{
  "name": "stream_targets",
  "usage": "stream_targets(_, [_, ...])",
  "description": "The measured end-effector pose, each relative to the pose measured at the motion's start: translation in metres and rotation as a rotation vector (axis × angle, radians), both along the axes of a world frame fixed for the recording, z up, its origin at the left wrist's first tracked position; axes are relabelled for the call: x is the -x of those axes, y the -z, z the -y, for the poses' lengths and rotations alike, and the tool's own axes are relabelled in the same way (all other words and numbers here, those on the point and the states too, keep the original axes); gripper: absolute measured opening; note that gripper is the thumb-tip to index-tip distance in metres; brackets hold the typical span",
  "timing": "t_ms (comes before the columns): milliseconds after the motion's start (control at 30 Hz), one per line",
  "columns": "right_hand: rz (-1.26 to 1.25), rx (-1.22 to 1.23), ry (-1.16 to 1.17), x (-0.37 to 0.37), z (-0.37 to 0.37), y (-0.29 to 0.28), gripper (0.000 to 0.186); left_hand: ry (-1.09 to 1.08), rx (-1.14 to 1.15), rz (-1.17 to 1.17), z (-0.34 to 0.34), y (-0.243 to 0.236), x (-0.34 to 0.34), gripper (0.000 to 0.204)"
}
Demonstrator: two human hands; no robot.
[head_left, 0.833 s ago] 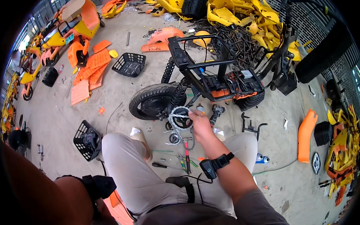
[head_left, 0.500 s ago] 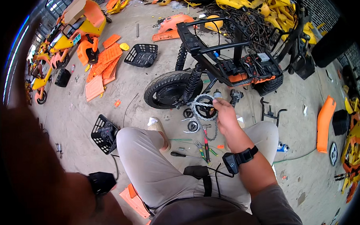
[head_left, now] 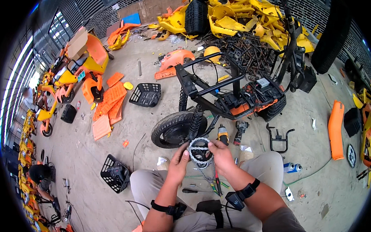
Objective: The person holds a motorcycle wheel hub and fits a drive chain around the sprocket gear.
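Note:
A black chainring [head_left: 201,157] wrapped in a silvery chain hangs between my hands in front of the scooter frame's rear wheel [head_left: 176,130]. My right hand [head_left: 224,157] pinches its upper right edge, closed on it. At its left edge my left hand [head_left: 179,163] is closed too, thumb and fingers on the rim. A length of chain dangles below. Under my hands lie a red-and-black-handled hammer [head_left: 217,182], green-handled pliers [head_left: 224,185] and a black-handled screwdriver [head_left: 189,190], partly covered by my arms and the chain.
The stripped black scooter frame [head_left: 217,88] stands just ahead. A yellow drill [head_left: 223,135] and a dark power tool [head_left: 240,132] rest by it. Black baskets [head_left: 145,95] and orange panels [head_left: 111,103] lie to the left, blue cans [head_left: 292,167] to the right. Yellow panels [head_left: 227,22] are heaped behind.
My left arm has come down from close to the camera, and its hand now grips the chainring beside my right. The whole view has tilted upward, showing more of the background.

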State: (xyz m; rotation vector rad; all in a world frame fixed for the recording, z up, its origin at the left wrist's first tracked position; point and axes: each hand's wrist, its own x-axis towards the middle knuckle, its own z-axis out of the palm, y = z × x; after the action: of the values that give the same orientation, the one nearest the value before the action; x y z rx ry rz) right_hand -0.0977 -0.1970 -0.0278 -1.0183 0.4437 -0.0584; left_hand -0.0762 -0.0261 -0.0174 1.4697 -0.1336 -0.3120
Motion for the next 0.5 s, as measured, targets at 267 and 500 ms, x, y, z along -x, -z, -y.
stream_targets(267, [0.020,0.179,-0.094,0.001,-0.001,0.008,0.025,-0.072,0.067,-0.072,0.003,-0.002,0.002,0.039])
stream_targets(500, [0.176,0.270,-0.337,0.010,-0.001,-0.023,0.037,-0.158,0.126,-0.051,-0.006,-0.016,0.003,0.036])
